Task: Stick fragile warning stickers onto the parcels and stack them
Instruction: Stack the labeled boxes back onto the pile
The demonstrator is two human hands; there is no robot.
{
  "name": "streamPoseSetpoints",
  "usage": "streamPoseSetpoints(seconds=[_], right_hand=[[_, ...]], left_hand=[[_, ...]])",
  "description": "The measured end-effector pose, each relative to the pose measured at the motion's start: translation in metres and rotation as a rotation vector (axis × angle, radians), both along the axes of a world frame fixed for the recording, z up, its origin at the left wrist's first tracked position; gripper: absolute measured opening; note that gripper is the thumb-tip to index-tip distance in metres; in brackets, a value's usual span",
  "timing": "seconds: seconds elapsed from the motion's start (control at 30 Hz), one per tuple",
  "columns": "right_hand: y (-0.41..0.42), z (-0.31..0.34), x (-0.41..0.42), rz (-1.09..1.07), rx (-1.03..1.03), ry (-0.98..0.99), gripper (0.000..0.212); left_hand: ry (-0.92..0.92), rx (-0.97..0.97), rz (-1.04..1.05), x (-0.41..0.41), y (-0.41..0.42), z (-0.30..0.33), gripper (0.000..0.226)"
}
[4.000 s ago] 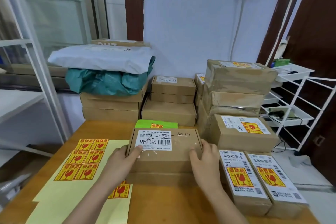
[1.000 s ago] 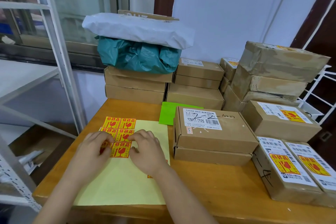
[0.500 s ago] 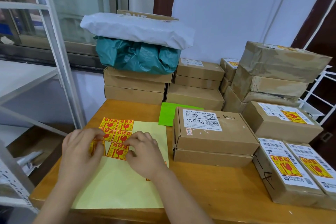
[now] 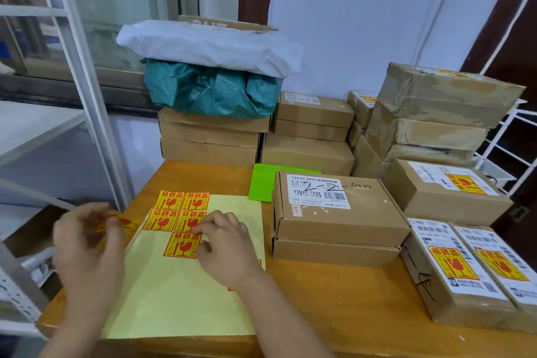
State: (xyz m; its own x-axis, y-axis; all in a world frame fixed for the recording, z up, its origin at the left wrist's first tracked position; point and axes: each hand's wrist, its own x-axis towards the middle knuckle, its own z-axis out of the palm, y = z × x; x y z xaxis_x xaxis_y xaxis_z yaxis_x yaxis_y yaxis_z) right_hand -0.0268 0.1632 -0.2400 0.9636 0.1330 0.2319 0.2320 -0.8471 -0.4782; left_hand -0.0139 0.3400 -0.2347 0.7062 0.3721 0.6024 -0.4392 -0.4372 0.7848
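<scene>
A pale yellow backing sheet (image 4: pixel 186 293) lies on the wooden table (image 4: pixel 334 308) with several red-and-yellow fragile stickers (image 4: pixel 180 212) at its top left. My left hand (image 4: pixel 87 244) pinches one peeled sticker (image 4: pixel 122 222), lifted just left of the sheet. My right hand (image 4: pixel 226 247) presses fingertips on the sheet beside the lowest sticker. To the right stands a brown parcel (image 4: pixel 337 212) with a white label and no fragile sticker, on top of another box.
Stickered parcels (image 4: pixel 459 270) lie at the right, with more boxes (image 4: pixel 436 113) stacked behind. Cartons under a white and a green bag (image 4: pixel 212 90) stand at the back. A green sheet (image 4: pixel 264 183) lies behind the parcel. A white rack (image 4: pixel 87 96) stands at the left.
My left hand has peeled one sticker off the sheet and drawn it away to the left. My right hand stays pressed on the sheet.
</scene>
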Motion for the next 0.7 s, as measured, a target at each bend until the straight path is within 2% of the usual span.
streamPoseSetpoints(seconds=[0.07, 0.2, 0.4, 0.57, 0.7], right_hand=[[0.0, 0.001, 0.0, -0.004, -0.002, -0.006, 0.037], [0.0, 0.001, -0.001, -0.001, 0.015, -0.008, 0.038], [0.002, 0.01, -0.004, 0.003, 0.355, -0.104, 0.035], [0.005, 0.012, -0.008, 0.055, 0.447, -0.196, 0.035], [0.004, 0.009, -0.006, 0.009, 0.536, -0.277, 0.016]], left_hand=[[-0.013, -0.066, 0.023, 0.001, 0.002, 0.0, 0.032], [0.039, -0.002, -0.088, -0.002, -0.002, 0.003, 0.049], [0.121, 0.238, -0.337, -0.002, -0.009, 0.021, 0.075], [0.144, 0.41, -0.479, -0.008, -0.028, 0.035, 0.095], [0.124, 0.423, -0.523, -0.01, -0.039, 0.041, 0.099]])
